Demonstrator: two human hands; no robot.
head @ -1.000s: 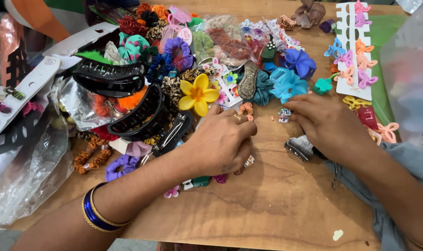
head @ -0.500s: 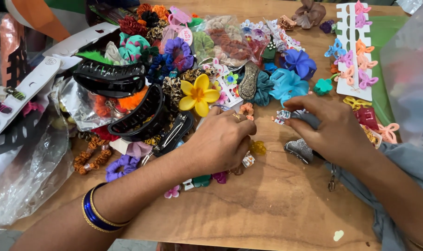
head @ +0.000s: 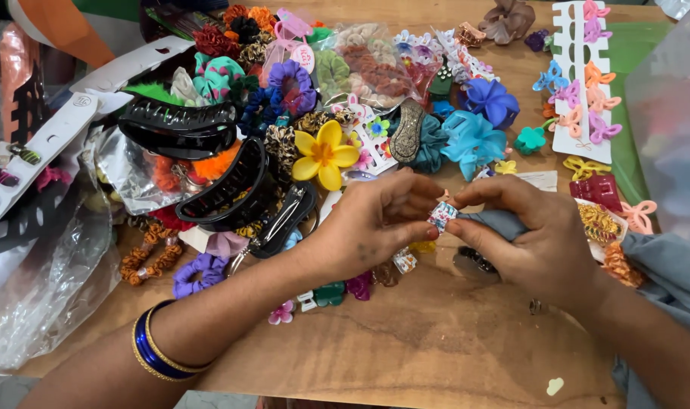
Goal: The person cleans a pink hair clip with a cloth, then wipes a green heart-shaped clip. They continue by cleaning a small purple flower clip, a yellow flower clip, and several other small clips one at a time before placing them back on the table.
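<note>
Two hands meet over the middle of the wooden table [head: 436,348], and between them we hold one small patterned hair clip [head: 441,216]. Our left hand [head: 360,231] pinches the clip between thumb and forefinger; the remaining fingers are curled in toward the palm. Our right hand [head: 538,238] grips the same clip from the other side, thumb below and forefinger above, with the other fingers bent loosely. Both hands are closed on the clip, which sits clear of the tabletop, just in front of the heap of accessories.

We cannot tell the exact shape of the clip: the fingertips cover most of it and only a white, red and blue face shows. A dark clip [head: 474,265] lies under the right hand and is partly hidden by it. Small clips [head: 330,294] near the left wrist are half covered by the forearm. Blue and gold bangles [head: 154,350] ring the left forearm.

Behind the hands the heap is dense: a yellow flower clip [head: 324,154], large black claw clips [head: 182,129], blue fabric flowers [head: 474,140] and a white card of small butterfly clips [head: 583,83]. Clear plastic bags [head: 42,280] cover the left edge of the table, and grey cloth [head: 674,265] crosses the right edge. Bare wood lies toward the near edge, below both hands.
</note>
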